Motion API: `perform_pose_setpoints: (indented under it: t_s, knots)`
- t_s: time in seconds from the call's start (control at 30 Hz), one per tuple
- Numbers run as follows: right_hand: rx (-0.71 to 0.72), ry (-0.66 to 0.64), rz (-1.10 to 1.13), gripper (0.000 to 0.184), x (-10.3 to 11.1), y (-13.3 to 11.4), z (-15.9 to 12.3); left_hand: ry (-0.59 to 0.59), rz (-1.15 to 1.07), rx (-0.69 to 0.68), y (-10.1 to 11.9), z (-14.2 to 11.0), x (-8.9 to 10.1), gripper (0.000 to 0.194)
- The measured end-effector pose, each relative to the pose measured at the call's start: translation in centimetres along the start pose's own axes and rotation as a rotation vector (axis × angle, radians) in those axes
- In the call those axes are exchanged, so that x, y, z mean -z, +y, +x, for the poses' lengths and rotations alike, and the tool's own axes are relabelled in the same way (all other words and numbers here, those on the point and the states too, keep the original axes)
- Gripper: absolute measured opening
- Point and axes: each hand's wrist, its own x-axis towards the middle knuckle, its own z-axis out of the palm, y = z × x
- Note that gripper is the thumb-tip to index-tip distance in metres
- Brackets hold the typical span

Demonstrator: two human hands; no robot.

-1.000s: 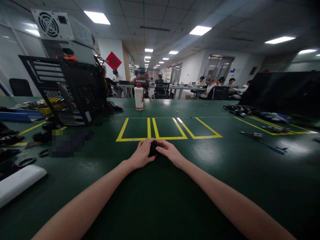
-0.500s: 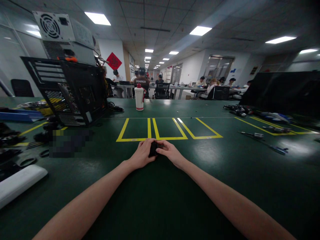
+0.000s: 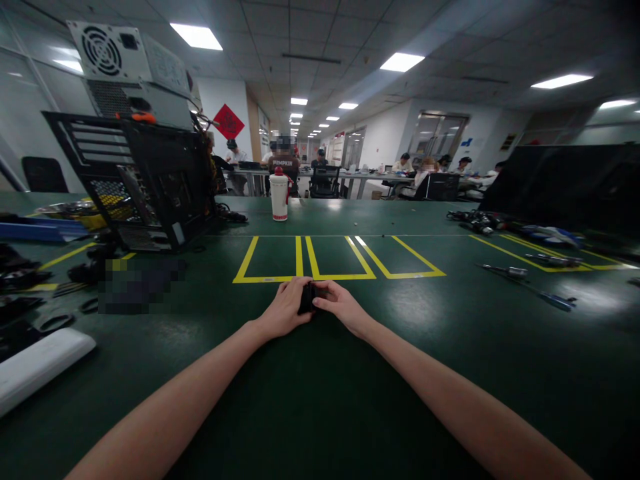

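A small black object (image 3: 307, 299) sits between my two hands at the middle of the green table (image 3: 320, 387); its kind is hidden by the fingers. My left hand (image 3: 287, 308) is closed around its left side, the thumb towards me. From the right, my right hand (image 3: 338, 304) grips it with thumb and fingers at its edge. Just beyond the fingertips lie yellow tape outlines (image 3: 340, 276) on the tabletop.
At left stands a black computer case (image 3: 150, 180) with power supplies (image 3: 120, 57) on top. A white bottle (image 3: 279, 197) stands beyond the tape. Screwdrivers (image 3: 505, 271) lie at right, a white bar-shaped object (image 3: 45, 367) at near left. People (image 3: 283, 160) sit at far tables.
Both hands stay in nearly the same place around the black object. Only a very slight shift of the whole view shows.
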Motion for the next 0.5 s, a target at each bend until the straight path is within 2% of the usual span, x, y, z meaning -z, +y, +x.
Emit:
perform_pose_setpoints:
  t_s: [0.13,0.27,0.37,0.5]
  knots:
    - [0.022,-0.009,0.058,0.036,-0.15,0.11,-0.22,-0.006,-0.014,0.009,-0.06,-0.01,-0.01,0.056]
    - [0.028,0.048,0.003,0.028,-0.22,0.19,-0.21,0.003,-0.008,0.011,-0.06,0.03,-0.05,0.056]
    - [0.024,0.080,-0.047,0.033,-0.14,0.02,-0.13,0.000,-0.004,0.007,-0.04,0.03,-0.05,0.055]
    - [-0.015,0.017,-0.004,0.037,-0.08,-0.26,-0.25,-0.001,-0.003,0.004,-0.19,0.03,-0.21,0.057]
